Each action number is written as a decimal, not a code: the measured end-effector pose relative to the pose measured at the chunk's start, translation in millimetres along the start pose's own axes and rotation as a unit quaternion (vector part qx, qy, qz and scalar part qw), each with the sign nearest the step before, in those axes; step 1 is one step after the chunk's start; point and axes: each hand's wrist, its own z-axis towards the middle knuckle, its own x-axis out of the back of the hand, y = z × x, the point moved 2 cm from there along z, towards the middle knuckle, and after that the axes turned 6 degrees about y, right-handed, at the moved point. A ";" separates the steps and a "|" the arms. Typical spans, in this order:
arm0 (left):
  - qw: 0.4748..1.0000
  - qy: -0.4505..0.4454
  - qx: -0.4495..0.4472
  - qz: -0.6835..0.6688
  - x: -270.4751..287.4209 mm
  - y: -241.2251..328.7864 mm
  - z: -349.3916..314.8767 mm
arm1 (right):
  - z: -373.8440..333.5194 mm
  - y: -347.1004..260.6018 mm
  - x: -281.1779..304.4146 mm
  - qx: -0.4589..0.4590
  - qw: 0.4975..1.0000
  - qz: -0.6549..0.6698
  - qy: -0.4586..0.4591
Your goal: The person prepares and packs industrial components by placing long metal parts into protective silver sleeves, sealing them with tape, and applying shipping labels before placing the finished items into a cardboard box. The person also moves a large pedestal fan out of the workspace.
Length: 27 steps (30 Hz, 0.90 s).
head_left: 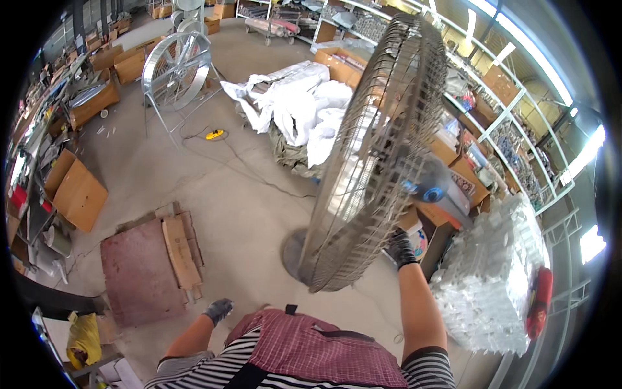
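Note:
A large grey pedestal fan (363,162) stands in front of me, its wire cage seen nearly edge-on. Its round base (295,256) rests on the floor, and the cage hides most of the pole. My right hand (403,248), in a dark striped glove, is closed on the fan at the rear of the cage; its fingertips are partly hidden. Behind the cage is the dark motor housing (427,185). My left hand (220,311), also gloved, hangs low by my side with nothing in it, fingers loosely extended.
A reddish board (139,275) and flattened cardboard (181,253) lie at left. Beyond are a silver drum fan (176,70), a yellow power strip (214,134) with a trailing cable, and white sheeting (298,110). A plastic-wrapped stack (492,275) and loaded shelves stand right.

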 end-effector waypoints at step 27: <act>0.909 0.313 -0.273 0.043 -460.2 443.7 162.4 | 165.2 17.4 -72.3 0.089 0.909 0.259 -0.314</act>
